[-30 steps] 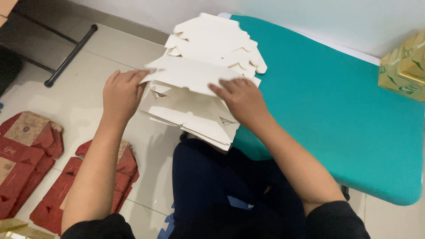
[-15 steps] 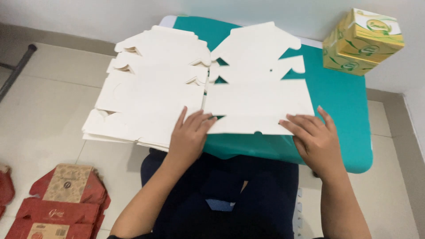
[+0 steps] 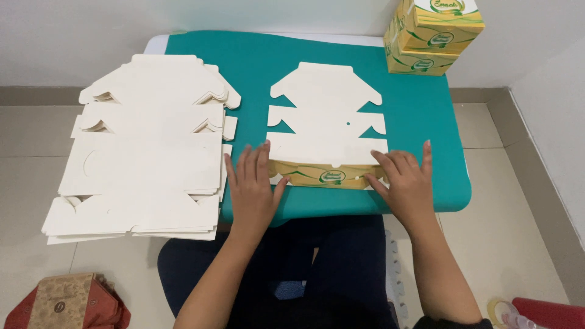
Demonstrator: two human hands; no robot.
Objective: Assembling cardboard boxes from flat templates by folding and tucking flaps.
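While both hands press at the near end of a single flat box blank, its bottom flap is folded up so that the yellow-and-green printed side shows. The blank lies white side up on the teal table, near the table's front edge. The left hand rests flat with fingers spread beside the flap's left corner, fingertips just touching the blank. The right hand lies open at the flap's right corner, fingers laid over the fold; neither hand pinches anything.

Left of the table, overhanging its edge, sits a thick stack of unfolded blanks. At the table's far right corner stand finished yellow boxes. On the floor below the stack lies a red-and-brown package, and low at the right a tape roll.

Pressure looks uneven, so the crease may run crooked if one hand slides ahead of the other. Because the blank sits close to the table's front edge, a push toward the body could tip it off. The overhanging stack might also slip if an elbow nudges it.
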